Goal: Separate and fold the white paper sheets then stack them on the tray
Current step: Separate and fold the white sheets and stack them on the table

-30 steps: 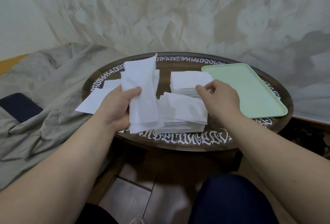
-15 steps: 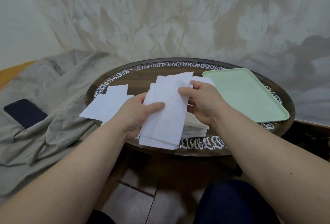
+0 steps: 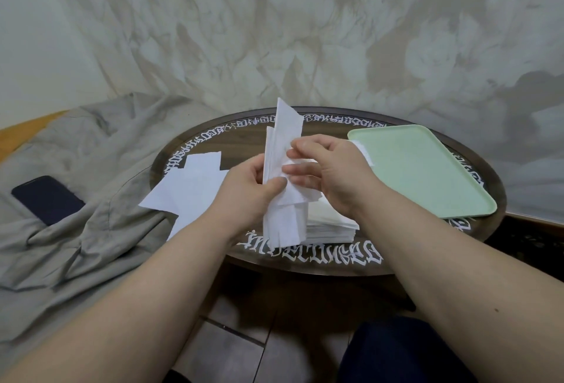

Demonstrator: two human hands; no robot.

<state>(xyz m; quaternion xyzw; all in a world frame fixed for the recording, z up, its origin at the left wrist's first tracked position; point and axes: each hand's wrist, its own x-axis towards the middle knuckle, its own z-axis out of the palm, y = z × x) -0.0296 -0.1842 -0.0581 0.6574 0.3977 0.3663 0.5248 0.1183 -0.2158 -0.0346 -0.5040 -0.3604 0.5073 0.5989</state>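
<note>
My left hand (image 3: 250, 190) grips a bunch of white paper sheets (image 3: 282, 138) held upright above the table. My right hand (image 3: 329, 169) pinches one sheet of that bunch at its right edge. Below the hands lies a thick stack of white sheets (image 3: 332, 224) near the table's front edge. Loose white sheets (image 3: 189, 190) lie flat on the table's left part. The pale green tray (image 3: 427, 175) sits on the right with nothing visible on it.
The dark round table (image 3: 305, 260) has white lettering around its rim. A grey cloth (image 3: 76, 199) is draped at the left with a dark phone (image 3: 45, 199) on it. A marbled wall stands behind; tiled floor and my knee are below.
My left hand turned the bunch of sheets upright and brought it toward the centre. My right hand left the stack and took hold of a sheet in the bunch.
</note>
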